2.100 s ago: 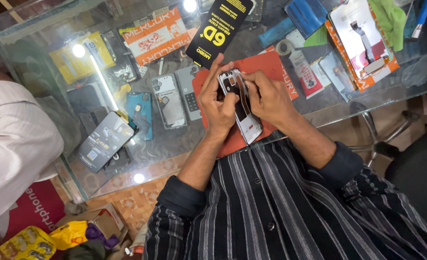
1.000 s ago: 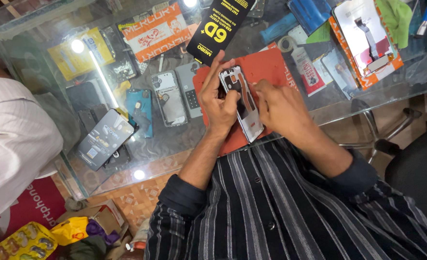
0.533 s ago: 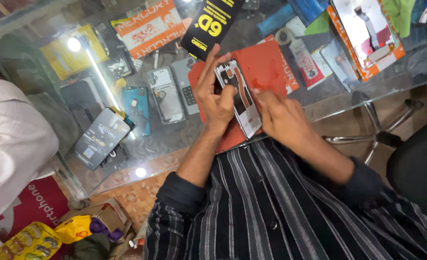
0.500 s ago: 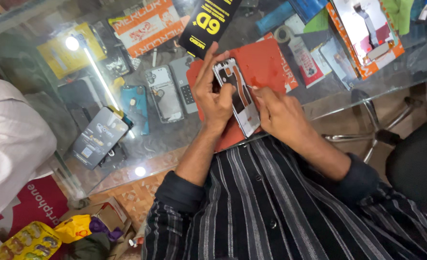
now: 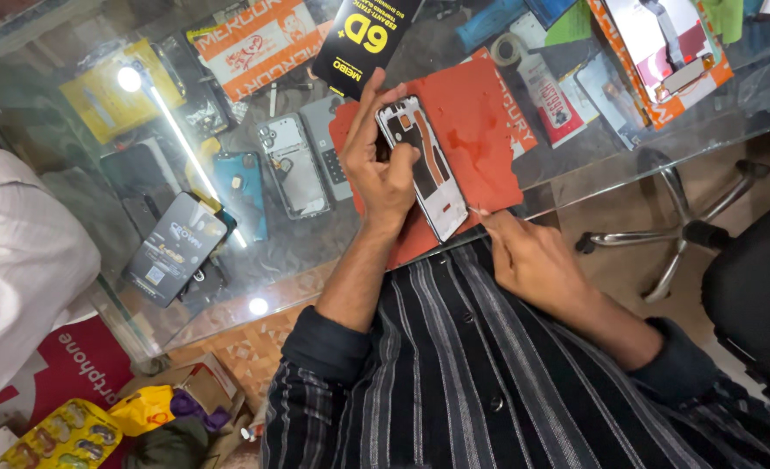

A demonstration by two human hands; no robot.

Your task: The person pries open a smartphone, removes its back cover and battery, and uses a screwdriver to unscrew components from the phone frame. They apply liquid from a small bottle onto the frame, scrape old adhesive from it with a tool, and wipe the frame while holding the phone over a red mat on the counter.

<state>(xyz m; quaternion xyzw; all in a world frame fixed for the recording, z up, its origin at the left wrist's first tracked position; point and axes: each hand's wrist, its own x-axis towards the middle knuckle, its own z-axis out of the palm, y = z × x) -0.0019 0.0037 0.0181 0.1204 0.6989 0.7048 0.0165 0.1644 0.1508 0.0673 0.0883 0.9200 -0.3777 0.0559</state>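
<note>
Light comes from overhead and is fairly bright and even. A tube lamp mirrors as a white streak of glare on the glass counter, with round hot spots beside it. Shadows stay soft. The centre is sharp; the frame's edges bend and soften slightly.

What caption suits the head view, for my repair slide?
Left hand steadies an opened phone frame on a red mat; right hand alongside.

A phone repair shop: a glass surface carries a red work mat, with opened phones lying left of the mat, accessory packets beyond it, and a swivel chair to its right.
</note>
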